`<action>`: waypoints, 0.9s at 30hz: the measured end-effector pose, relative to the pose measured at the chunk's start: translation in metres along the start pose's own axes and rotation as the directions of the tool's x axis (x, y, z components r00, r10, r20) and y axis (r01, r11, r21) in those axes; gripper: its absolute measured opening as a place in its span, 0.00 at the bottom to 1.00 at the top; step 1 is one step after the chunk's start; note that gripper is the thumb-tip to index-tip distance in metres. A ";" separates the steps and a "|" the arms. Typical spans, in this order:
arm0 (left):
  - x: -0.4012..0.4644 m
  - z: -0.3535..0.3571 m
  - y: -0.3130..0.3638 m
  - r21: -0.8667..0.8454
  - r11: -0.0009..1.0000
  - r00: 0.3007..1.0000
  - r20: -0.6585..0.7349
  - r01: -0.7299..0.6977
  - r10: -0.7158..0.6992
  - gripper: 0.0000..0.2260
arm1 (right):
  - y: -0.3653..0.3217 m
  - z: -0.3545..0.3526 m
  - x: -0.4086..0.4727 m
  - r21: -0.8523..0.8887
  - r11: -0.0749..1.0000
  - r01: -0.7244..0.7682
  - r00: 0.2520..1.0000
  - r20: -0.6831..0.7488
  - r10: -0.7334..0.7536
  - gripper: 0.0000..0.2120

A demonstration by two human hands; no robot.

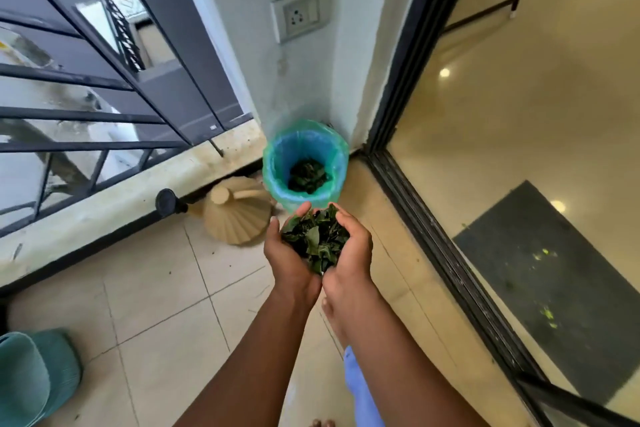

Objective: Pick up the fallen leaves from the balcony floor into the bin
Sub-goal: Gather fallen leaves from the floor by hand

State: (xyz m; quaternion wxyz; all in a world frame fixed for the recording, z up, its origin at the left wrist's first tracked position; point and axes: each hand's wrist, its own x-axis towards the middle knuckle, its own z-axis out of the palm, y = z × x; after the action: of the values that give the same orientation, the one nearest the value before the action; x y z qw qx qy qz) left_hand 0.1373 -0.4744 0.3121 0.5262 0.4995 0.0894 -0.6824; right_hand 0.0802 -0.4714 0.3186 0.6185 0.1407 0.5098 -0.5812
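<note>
A heap of dark green leaves (316,240) lies cupped between my two hands, just in front of the bin. My left hand (288,258) curls round the left side of the heap and my right hand (350,253) round the right side, heels of the palms together. The bin (273,163) stands in the corner by the wall, lined with a blue-green plastic bag, and holds a dark pile of leaves (307,174) at its bottom. My fingertips reach close to the bin's near rim.
A beige ribbed watering can (239,215) lies on the tiles left of the bin. A black metal railing (104,115) runs along the balcony ledge at left. A sliding glass door frame (433,218) bounds the right. A teal container (31,371) sits bottom left.
</note>
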 end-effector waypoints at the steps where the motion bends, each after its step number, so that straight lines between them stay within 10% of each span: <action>1: 0.020 0.005 0.006 0.013 1.000 1.000 -0.005 0.009 -0.009 0.28 | 0.001 0.010 0.022 -0.012 0.999 -0.033 0.999 0.004 0.033 0.13; 19: 0.204 0.097 0.051 0.185 0.975 0.969 -0.233 0.121 -0.076 0.19 | -0.025 0.106 0.244 -0.275 0.896 -0.347 0.936 -0.166 0.312 0.30; 27: 0.186 0.084 0.056 0.306 0.947 0.989 -0.132 0.101 -0.063 0.28 | -0.041 0.095 0.225 -0.450 0.860 -0.240 0.971 -0.089 0.224 0.24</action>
State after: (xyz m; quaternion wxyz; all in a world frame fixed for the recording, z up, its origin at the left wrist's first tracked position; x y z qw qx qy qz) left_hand 0.1427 -0.6697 0.2313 0.4057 0.6124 0.0328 -0.6777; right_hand 0.0455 -0.6858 0.1991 0.6907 0.0611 0.6221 -0.3635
